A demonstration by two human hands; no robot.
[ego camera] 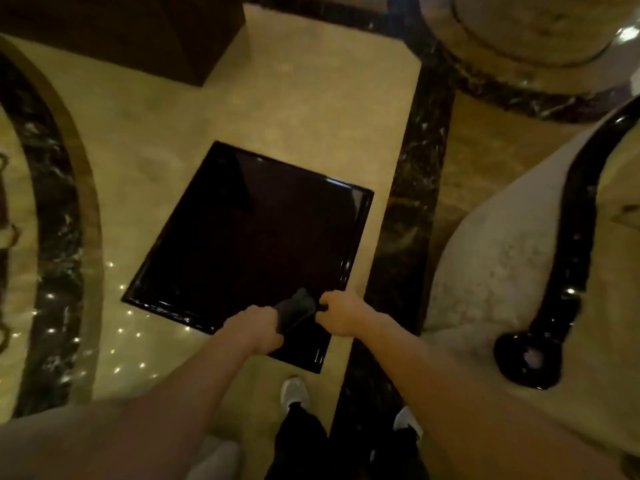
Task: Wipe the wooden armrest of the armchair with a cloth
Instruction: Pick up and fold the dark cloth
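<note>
A small dark grey cloth [297, 308] is stretched between my two hands above the near corner of a dark glossy square table. My left hand [254, 327] grips its left end and my right hand [341, 311] pinches its right end. The armchair stands at the right, with pale upholstery [498, 265] and a dark glossy wooden armrest [571, 237] that curves down to a rounded scroll end [528, 358]. Both hands are to the left of the armrest, apart from it.
The dark square table [249, 230] stands low on the cream marble floor [311, 98]. A dark marble strip [415, 188] runs between table and armchair. A dark cabinet [138, 32] stands at the back left, a round column base [533, 39] at the back right. My feet [294, 393] are below.
</note>
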